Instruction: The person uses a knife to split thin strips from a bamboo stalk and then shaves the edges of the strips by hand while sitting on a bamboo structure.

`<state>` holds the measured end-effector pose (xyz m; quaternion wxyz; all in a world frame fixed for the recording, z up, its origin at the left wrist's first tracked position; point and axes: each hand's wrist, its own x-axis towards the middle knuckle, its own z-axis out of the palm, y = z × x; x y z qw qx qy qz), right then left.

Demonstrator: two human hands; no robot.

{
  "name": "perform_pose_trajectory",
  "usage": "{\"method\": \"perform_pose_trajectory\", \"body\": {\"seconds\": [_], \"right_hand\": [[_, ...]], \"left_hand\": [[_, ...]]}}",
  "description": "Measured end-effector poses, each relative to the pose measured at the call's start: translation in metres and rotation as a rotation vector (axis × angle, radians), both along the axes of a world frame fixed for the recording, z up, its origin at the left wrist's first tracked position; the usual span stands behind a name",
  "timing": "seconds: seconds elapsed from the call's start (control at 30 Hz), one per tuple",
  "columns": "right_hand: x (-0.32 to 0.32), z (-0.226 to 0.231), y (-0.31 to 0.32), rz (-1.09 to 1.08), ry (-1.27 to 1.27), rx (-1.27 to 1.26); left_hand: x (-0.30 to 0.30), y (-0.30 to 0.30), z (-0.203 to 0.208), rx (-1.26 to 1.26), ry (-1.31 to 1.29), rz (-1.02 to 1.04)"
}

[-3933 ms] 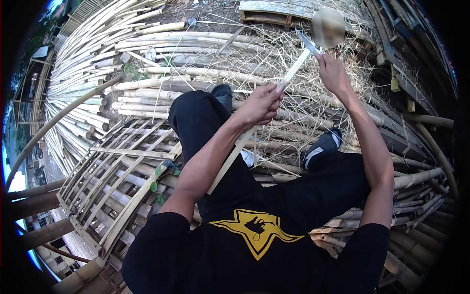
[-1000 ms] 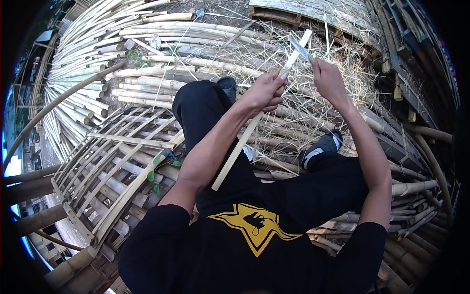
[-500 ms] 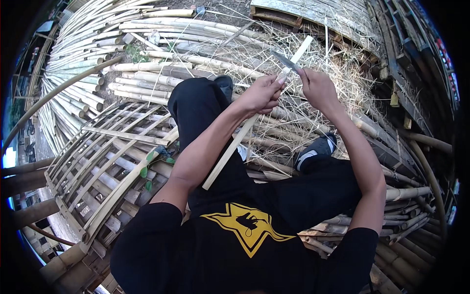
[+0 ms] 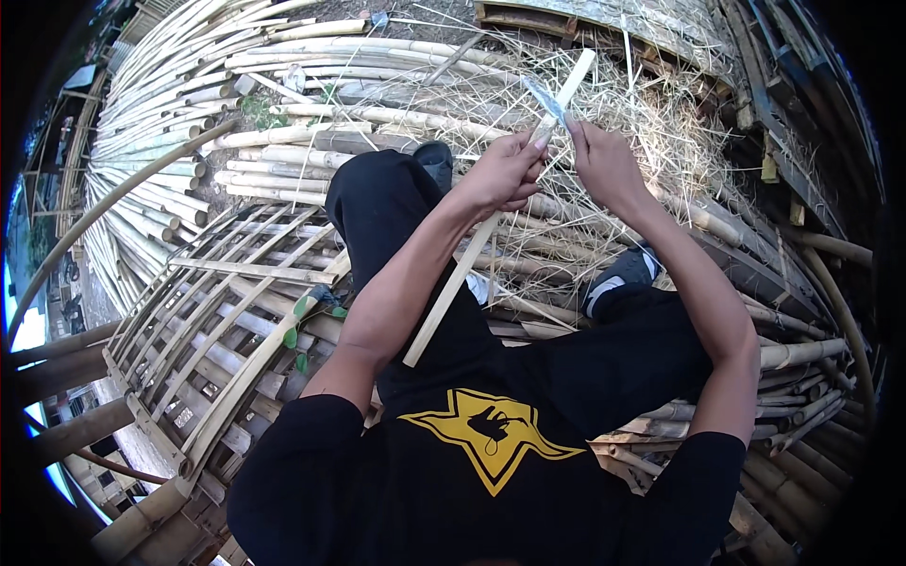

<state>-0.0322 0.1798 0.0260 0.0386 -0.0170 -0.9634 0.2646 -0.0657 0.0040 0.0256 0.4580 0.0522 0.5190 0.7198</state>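
Note:
A pale, flat bamboo strip (image 4: 453, 294) runs slantwise from near my lap up to its far end above my hands. My left hand (image 4: 505, 174) is closed around it partway along. In my right hand (image 4: 609, 160) is a knife (image 4: 545, 100), its handle hidden by my fingers. The bright blade crosses the strip just beyond my left hand and appears to rest against it. Both hands are close together, over the shavings and past my bent knees.
Thin shavings (image 4: 604, 123) lie heaped beyond my hands. Long bamboo poles (image 4: 293, 156) cover the ground ahead and to the left. A slatted bamboo lattice (image 4: 226, 311) stands at my left, and wooden pallets (image 4: 604, 14) at the far right. Cut bamboo (image 4: 802, 415) is stacked near right.
The knife and right hand have shifted slightly left, and the blade now catches more light. The strip's near end sits a little further right. My view has tilted slightly.

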Motion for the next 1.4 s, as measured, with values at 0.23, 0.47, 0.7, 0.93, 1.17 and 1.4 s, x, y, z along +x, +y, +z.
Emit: {"method": "perform_pose_trajectory", "body": {"seconds": [0.23,0.47,0.7,0.93,1.17,1.4], "right_hand": [[-0.014,0.023,0.011,-0.064,-0.106,0.044],[-0.016,0.013,0.016,-0.11,-0.151,-0.101],[-0.017,0.01,0.019,-0.134,-0.283,-0.231],[0.004,0.054,0.006,0.055,-0.013,-0.495],[-0.002,0.059,0.083,-0.215,-0.158,-0.336],[-0.008,0.035,0.116,-0.294,-0.008,0.183]], "left_hand": [[-0.002,0.002,-0.001,0.066,0.063,-0.046],[0.004,0.001,-0.002,0.108,0.046,-0.055],[0.0,-0.002,0.0,0.117,-0.025,-0.068],[-0.008,0.002,-0.01,0.063,-0.041,0.11],[-0.001,-0.001,-0.004,0.118,0.041,0.021],[0.0,0.003,-0.005,0.065,0.046,0.029]]}}
